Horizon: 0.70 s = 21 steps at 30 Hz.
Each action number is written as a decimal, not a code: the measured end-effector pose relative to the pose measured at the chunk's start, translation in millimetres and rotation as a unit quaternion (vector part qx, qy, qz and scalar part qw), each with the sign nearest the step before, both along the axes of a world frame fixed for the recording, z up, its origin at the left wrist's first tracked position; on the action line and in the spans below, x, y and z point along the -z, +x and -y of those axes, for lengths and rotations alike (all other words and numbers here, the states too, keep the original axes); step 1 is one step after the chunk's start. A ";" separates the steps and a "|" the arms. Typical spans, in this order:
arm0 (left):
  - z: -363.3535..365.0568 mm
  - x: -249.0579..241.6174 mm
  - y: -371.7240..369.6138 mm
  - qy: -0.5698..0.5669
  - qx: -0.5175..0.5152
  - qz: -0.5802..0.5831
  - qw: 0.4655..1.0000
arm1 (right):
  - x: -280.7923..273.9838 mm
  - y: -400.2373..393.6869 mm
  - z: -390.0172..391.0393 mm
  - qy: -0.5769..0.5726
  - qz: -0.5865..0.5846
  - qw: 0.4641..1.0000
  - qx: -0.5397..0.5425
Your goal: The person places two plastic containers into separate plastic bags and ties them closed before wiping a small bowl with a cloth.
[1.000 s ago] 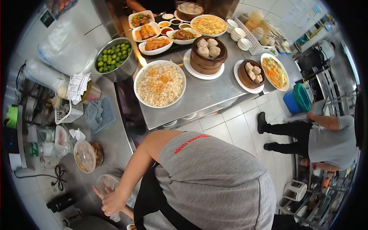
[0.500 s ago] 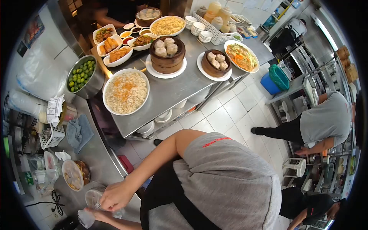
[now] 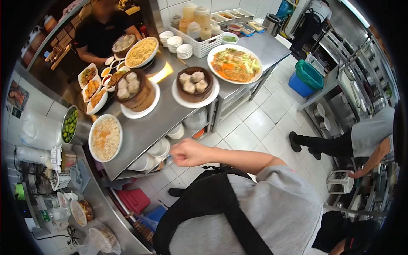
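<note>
R hand, bare [image 3: 185, 153]: grip clenched, fingers curled into a fist; whether anything sits inside, cannot tell; raised in front of the grey-sleeved, black-aproned torso; nearest things in view, stacked white round bowls [image 3: 160, 148] on the shelf under the main stainless-steel bench [image 3: 146, 134]; contact w/ them, cannot tell.

L hand: out of view; grip state, cannot tell.

Round tub in clear plastic bag [image 3: 102, 239]: on the side steel bench [image 3: 112, 208], lower L of view, well apart from R hand; bag loose around it; just above it in view, a clear round tub w/ pale lid, brown contents [image 3: 80, 212]; blue-grey cloth [image 3: 80, 174] farther up, nr white plastic basket [image 3: 60, 180].

Main bench, near row: white oval dish of rice, orange topping [image 3: 105, 139]; tall round brown bamboo steamer w/ pale dumplings [image 3: 142, 95] on white plate; shorter brown steamer w/ 4 dumplings [image 3: 194, 85], also on white plate; white oval dish of noodles & shredded veg [image 3: 235, 64].

Behind: white dish of yellow rice [image 3: 142, 52]; small white bowls in stacks [image 3: 174, 42]; white perforated basket of bottles [image 3: 203, 46]; steel pot of green citrus [image 3: 80, 127] at L end.

Floor: red plastic bin [image 3: 132, 200] btwn benches; blue bin w/ green liner [image 3: 307, 80]; co-worker in grey shirt [image 3: 369, 134], R side, one hand at white plastic stool [image 3: 341, 182].
</note>
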<state>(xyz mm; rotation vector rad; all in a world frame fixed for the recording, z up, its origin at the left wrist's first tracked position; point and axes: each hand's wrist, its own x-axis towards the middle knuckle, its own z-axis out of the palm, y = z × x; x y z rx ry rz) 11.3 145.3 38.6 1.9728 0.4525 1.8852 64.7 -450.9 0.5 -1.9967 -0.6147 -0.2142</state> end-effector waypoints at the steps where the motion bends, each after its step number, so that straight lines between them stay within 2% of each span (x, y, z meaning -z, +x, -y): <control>1: 17.4 10.7 4.5 -0.002 0.052 -0.020 0.998 | 4.7 -13.4 30.8 0.006 -0.028 0.999 0.034; 2: 170.2 -32.3 22.1 -0.047 0.156 0.006 0.987 | 10.1 -26.7 59.5 0.013 -0.057 0.996 0.066; 3: 216.0 -35.9 36.5 -0.042 0.206 -0.139 0.968 | 14.6 -39.2 87.0 0.004 -0.064 0.994 0.089; 5: 318.1 -26.5 63.6 -0.010 0.360 -0.335 0.871 | 14.5 -62.2 138.4 -0.003 -0.092 0.987 0.133; 6: 360.0 -25.4 70.4 0.135 0.370 -0.411 0.822 | 9.3 -72.4 162.4 -0.004 -0.113 0.982 0.154; 7: 393.5 -14.7 77.9 0.205 0.384 -0.431 0.791 | 5.0 -79.8 185.4 -0.008 -0.108 0.977 0.186; 8: 437.3 -17.1 78.2 0.198 0.434 -0.449 0.756 | 0.7 -85.4 207.5 -0.013 -0.103 0.970 0.218; 10: 497.8 -16.9 83.6 0.125 0.594 -0.495 0.622 | -8.2 -88.6 252.7 0.003 -0.070 0.956 0.285; 12: 550.3 -10.1 90.2 0.070 0.688 -0.519 0.502 | -13.5 -80.3 299.5 0.026 -0.052 0.931 0.361; 14: 591.1 -0.1 96.8 0.093 0.712 -0.527 0.454 | -18.4 -58.2 343.7 0.065 -0.049 0.909 0.409; 15: 608.9 1.6 99.8 0.098 0.711 -0.521 0.461 | -25.5 -40.0 359.9 0.067 -0.039 0.911 0.406; 17: 641.7 7.9 104.6 0.085 0.727 -0.548 0.405 | -46.3 -4.4 393.2 -0.005 -0.013 0.908 0.418; 18: 654.6 14.9 107.0 0.084 0.729 -0.543 0.409 | -57.0 17.1 407.4 -0.008 -0.008 0.909 0.416; 20: 677.7 34.6 112.9 0.039 0.755 -0.563 0.334 | -77.7 71.8 430.6 -0.093 0.044 0.939 0.327; 21: 688.4 47.8 115.5 0.038 0.756 -0.558 0.339 | -78.6 100.5 443.7 -0.096 0.049 0.940 0.324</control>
